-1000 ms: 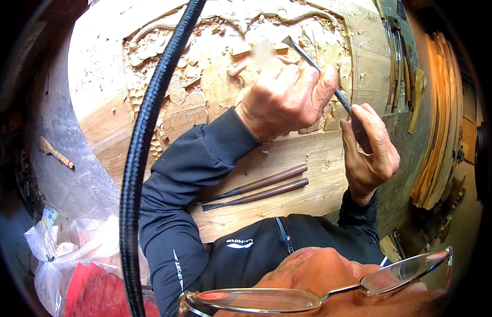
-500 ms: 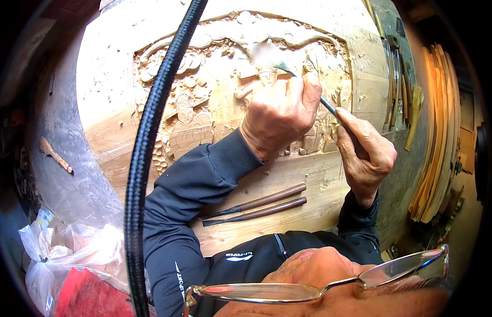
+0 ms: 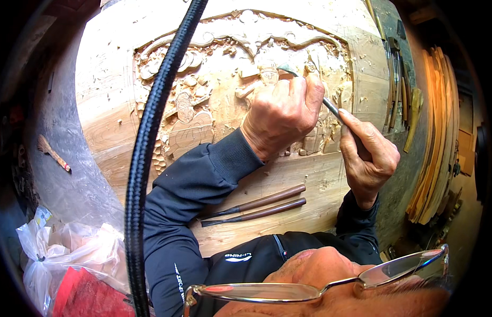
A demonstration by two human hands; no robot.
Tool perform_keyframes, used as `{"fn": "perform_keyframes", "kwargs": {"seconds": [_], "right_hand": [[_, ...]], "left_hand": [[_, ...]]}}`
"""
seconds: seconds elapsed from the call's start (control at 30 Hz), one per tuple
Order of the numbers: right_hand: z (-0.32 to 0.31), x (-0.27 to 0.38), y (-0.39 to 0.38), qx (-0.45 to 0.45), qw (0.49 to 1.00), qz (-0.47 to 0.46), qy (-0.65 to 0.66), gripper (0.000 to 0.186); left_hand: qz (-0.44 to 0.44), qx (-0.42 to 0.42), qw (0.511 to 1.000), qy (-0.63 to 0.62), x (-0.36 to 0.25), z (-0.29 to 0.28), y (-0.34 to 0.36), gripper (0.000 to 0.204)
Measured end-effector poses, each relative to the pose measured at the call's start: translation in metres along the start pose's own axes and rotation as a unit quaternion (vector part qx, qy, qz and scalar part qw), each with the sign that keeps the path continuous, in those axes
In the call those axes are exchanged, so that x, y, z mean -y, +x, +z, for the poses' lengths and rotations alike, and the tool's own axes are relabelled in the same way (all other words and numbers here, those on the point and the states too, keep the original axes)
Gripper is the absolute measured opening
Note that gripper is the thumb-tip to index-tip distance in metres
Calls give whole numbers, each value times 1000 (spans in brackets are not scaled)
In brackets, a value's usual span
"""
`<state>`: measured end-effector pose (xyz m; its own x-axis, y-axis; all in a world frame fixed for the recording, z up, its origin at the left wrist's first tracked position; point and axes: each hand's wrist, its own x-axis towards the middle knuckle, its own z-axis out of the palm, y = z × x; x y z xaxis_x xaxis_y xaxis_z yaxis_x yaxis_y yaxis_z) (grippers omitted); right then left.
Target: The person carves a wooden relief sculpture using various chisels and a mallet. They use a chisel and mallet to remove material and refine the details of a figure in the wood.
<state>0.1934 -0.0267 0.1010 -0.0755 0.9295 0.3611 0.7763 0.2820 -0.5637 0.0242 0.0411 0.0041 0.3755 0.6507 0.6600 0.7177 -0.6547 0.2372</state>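
A carving gouge (image 3: 332,107) slants across the wooden relief panel (image 3: 246,182), its blade tip next to a small carved head (image 3: 268,75). My left hand (image 3: 283,111) is closed around the gouge's metal shank and rests on the carving. Farther back along the tool, my right hand (image 3: 370,156) grips the dark handle, with the end hidden in the palm. Two more chisels with brown handles, a farther one (image 3: 275,197) and a nearer one (image 3: 276,210), lie side by side on the panel in front of me. Loose wood chips cover much of the carved area.
A black braided cord (image 3: 150,142) runs down across the view. Several tools (image 3: 398,84) lie at the right, beside stacked wooden boards (image 3: 433,137). On the grey tabletop at left is a brush (image 3: 54,154); below it are clear plastic bags (image 3: 71,245) and a red item (image 3: 90,296).
Both hands and the gouge have shifted very slightly to the right. My grip on the tool is the same, and the two loose chisels stay in place.
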Motion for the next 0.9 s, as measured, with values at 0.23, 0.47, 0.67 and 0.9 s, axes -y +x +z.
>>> {"fn": "perform_keyframes", "kwargs": {"seconds": [0.23, 0.47, 0.67, 0.9], "right_hand": [[2, -3, 0, -13, 1000, -7, 7, 30], [3, 0, -1, -17, 1000, 2, 9, 31], [4, -1, -2, -16, 1000, -2, -6, 30], [7, -2, -2, -28, 1000, -14, 3, 31]], "left_hand": [[-4, 0, 1000, -6, 0, 4, 0, 8], [-10, 8, 1000, -5, -2, 1, 2, 7], [-9, 9, 1000, 6, -1, 3, 2, 9], [-15, 12, 1000, 8, -2, 4, 2, 10]]}}
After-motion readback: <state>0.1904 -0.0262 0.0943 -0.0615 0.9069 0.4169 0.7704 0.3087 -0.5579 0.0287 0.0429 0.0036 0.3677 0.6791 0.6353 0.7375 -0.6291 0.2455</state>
